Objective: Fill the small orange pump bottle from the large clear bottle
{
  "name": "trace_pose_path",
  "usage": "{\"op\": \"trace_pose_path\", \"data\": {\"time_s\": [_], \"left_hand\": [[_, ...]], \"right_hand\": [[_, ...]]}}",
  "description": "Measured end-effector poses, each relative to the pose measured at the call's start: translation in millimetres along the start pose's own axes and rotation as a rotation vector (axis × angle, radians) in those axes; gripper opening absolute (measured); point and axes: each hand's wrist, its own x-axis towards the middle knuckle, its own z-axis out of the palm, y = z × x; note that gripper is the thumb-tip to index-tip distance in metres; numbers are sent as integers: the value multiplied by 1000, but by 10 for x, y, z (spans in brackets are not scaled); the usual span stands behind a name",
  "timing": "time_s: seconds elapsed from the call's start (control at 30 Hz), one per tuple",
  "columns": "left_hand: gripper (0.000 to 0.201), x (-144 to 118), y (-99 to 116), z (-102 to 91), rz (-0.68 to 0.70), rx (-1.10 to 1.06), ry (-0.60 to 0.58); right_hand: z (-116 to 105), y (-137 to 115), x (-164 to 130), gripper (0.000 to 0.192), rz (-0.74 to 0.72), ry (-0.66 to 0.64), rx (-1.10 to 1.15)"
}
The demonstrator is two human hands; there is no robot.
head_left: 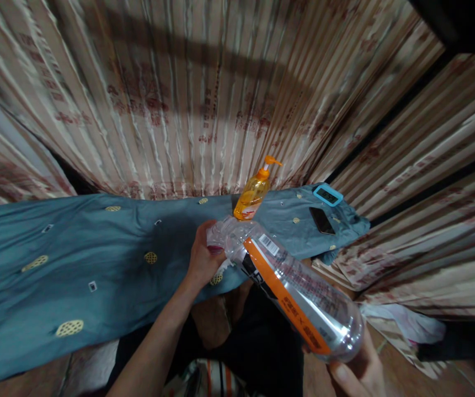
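A large clear plastic bottle [303, 298] with an orange and black label lies tilted across the view, its base toward me on the right and its neck pointing up and left. My right hand [361, 366] is closed round the base. At the neck end my left hand [204, 256] is closed, holding a whitish, see-through thing with a pink patch [215, 249] whose kind I cannot make out. It meets the bottle's neck, and white ragged edges show below it. Just behind stands an orange pump bottle [252, 196], partly filled with amber liquid.
A teal cloth with yellow pineapple prints [117, 264] covers the long surface before me. On its right lie a dark phone [322, 220] and a blue-framed digital clock [327, 194]. Patterned curtains [171, 110] hang behind and to the right. A whitish plastic bag [406, 325] lies low at right.
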Motion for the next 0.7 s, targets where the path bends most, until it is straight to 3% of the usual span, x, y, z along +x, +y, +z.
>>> {"op": "trace_pose_path", "data": {"time_s": [0.7], "left_hand": [[71,-3,-37,-12,5,12,-14]], "right_hand": [[27,-10,-7,99,-7,15,33]]}}
